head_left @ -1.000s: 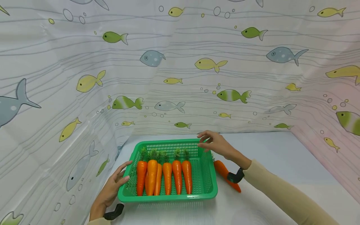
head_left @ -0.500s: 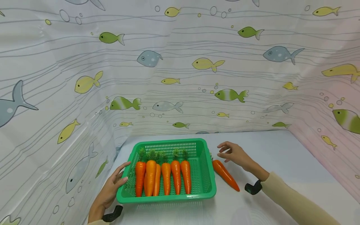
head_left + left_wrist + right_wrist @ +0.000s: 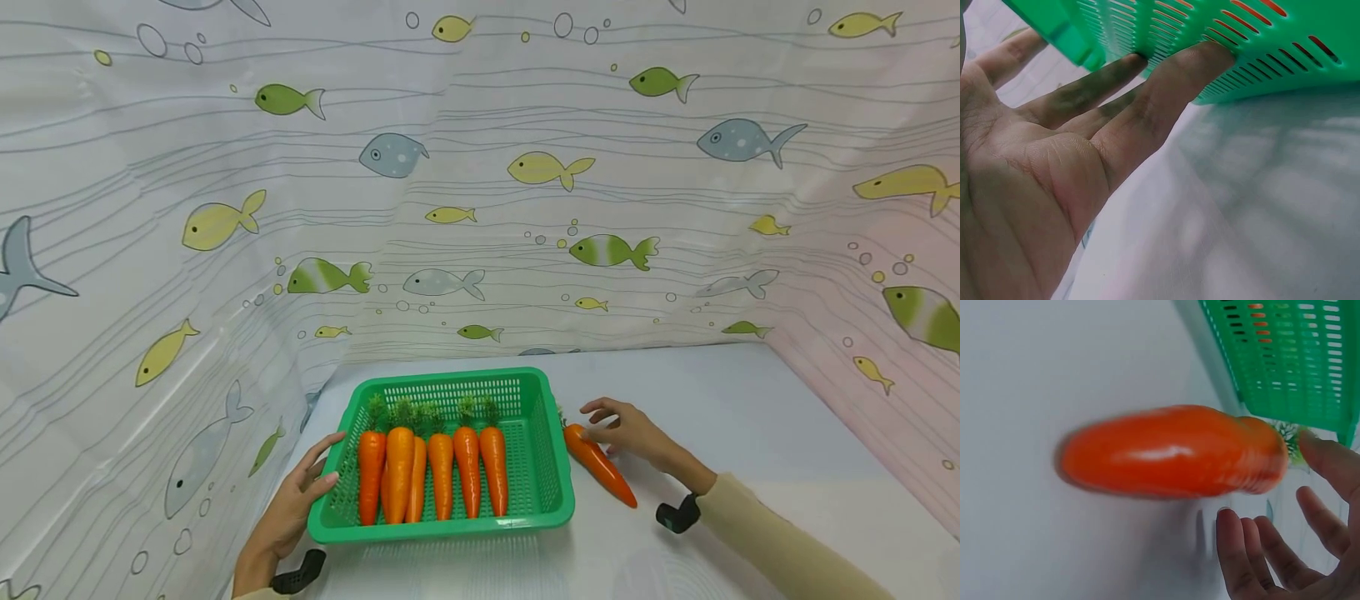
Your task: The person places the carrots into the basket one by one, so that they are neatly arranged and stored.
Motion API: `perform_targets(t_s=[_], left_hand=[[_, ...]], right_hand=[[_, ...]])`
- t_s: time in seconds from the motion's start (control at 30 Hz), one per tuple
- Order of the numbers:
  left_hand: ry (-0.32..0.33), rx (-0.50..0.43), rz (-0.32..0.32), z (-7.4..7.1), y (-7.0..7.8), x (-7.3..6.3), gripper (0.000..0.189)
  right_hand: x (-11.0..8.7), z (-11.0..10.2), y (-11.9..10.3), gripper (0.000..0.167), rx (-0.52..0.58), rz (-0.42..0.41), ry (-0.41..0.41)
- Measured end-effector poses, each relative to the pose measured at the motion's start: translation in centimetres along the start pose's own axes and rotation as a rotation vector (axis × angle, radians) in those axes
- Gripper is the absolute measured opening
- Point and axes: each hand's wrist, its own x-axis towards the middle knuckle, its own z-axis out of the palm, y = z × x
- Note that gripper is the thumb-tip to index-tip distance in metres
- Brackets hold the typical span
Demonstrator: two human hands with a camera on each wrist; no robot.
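Observation:
A green plastic basket with slotted walls stands on the white table and holds several orange carrots with leafy green tops. At its left side, my left hand touches the outer wall with spread, relaxed fingers. One more carrot lies on the table just right of the basket, its top pointing towards the basket's right wall. My right hand hovers at the thick end of this loose carrot, thumb and fingers parted around it. In the right wrist view the fingertips sit close beside the carrot.
A white sheet printed with fish hangs behind the table and along both sides. White table surface extends to the right of the loose carrot. Each wrist wears a black camera mount.
My right hand has moved from over the basket's back right corner out to the right, then down to the loose carrot. The left hand stays at the basket's left side.

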Motion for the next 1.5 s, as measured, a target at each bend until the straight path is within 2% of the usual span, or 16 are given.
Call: perform_targets(t_s=[0.43, 0.67, 1.0, 1.2, 1.37, 1.5], left_hand=[[0.013, 0.009, -0.015, 0.1, 0.2, 0.0, 0.060], [0.022, 0.007, -0.032, 0.2, 0.3, 0.1, 0.060], [-0.027, 0.008, -0.015, 0.0, 0.4, -0.1, 0.061], [0.003, 0.001, -0.022, -0.2, 0.3, -0.3, 0.060], [-0.016, 0.006, -0.011, -0.3, 0.3, -0.2, 0.061], [0.001, 0.028, -0.028, 0.0, 0.4, 0.1, 0.060]], right_hand=[[0.6, 1.7, 0.0, 0.048, -0.116, -0.020, -0.053], [0.5, 1.5, -0.1, 0.038, -0.143, 0.003, -0.010], [0.1, 0.1, 0.3, 0.042, -0.060, 0.042, 0.021], [0.0, -0.5, 0.4, 0.046, -0.034, 0.051, 0.026], [0.0, -1.1, -0.1, 0.047, -0.001, 0.056, 0.047], [-0.1, -1.7, -0.1, 0.049, 0.021, 0.047, 0.063]])
